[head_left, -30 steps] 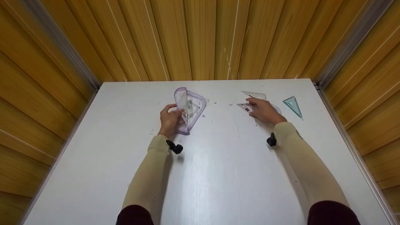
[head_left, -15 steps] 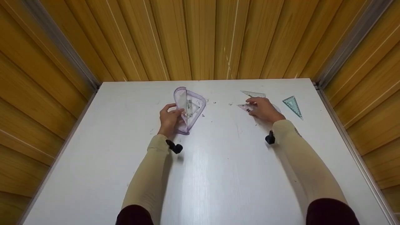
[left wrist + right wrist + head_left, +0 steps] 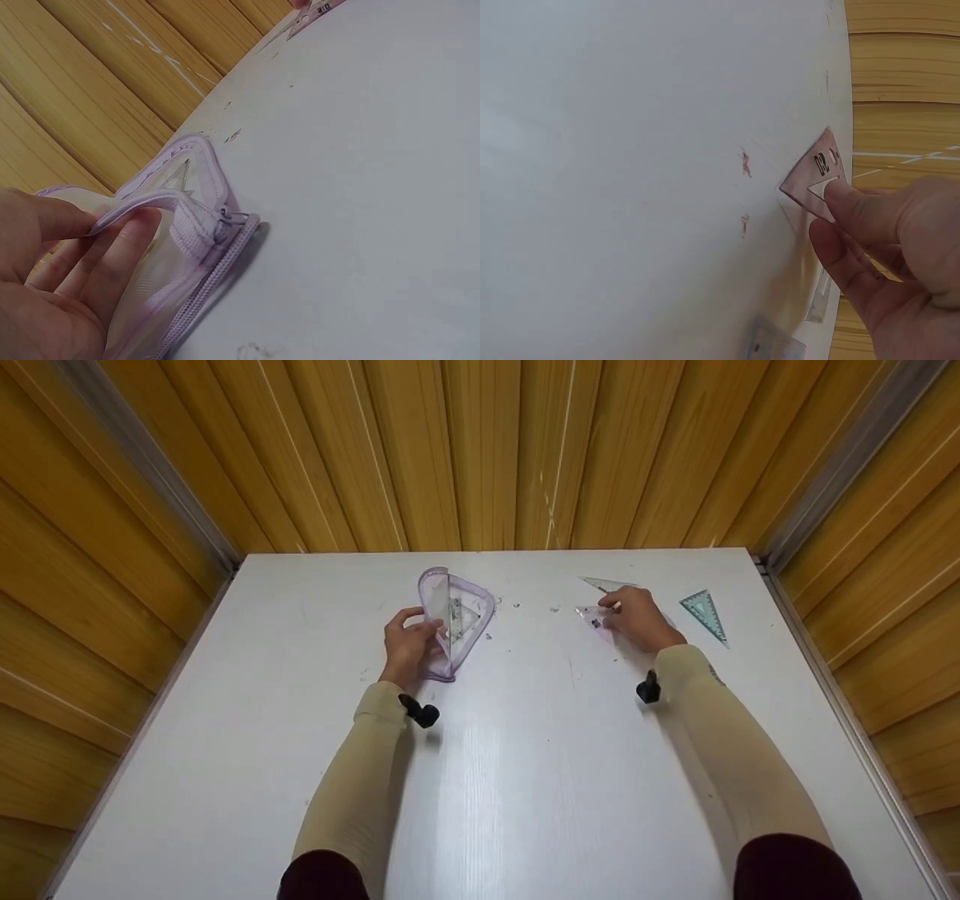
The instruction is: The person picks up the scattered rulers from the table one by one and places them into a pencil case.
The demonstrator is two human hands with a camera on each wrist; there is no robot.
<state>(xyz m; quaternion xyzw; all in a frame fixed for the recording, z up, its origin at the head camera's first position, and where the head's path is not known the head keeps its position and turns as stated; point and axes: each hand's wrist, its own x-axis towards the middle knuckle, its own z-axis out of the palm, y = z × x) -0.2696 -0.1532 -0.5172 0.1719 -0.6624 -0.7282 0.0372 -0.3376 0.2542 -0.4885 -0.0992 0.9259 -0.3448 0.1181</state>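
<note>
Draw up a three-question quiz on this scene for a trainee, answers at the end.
1. Multiple choice: What does the right hand pinch?
A) a wooden ruler
B) a pink set square
C) a red pencil

2. True or false: The teal set square lies on the white table, with neither hand touching it.

3. Fill in the blank: The left hand grips the edge of a purple-edged ____.

Key:
1. B
2. True
3. pouch
</note>
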